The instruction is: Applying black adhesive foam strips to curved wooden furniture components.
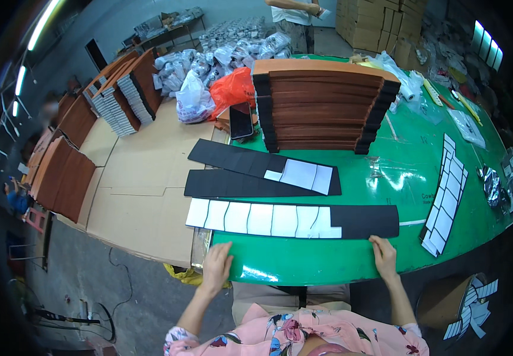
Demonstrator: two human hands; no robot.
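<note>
A long black foam-like strip (365,222) lies crosswise on the green table in front of me. White backing-paper pieces (259,219) cover most of its left and middle. My right hand (384,255) has curled fingers at the strip's near edge, close to its right end. My left hand (216,265) is closed just below the left part of the strip, apart from it, with nothing visible in its fingers. Beyond lie a second black strip (226,183) and, overlapping it, a third black strip (232,155) with white backing paper (307,175) at its right end.
A tall stack of brown, black-edged panels (327,110) stands on the green table (304,261). White segmented sheets (446,196) lie right. Cardboard (143,219) covers the left surface, with more brown stacks (63,178). A phone (241,121) stands near bags. A box of scraps (455,302) is below right.
</note>
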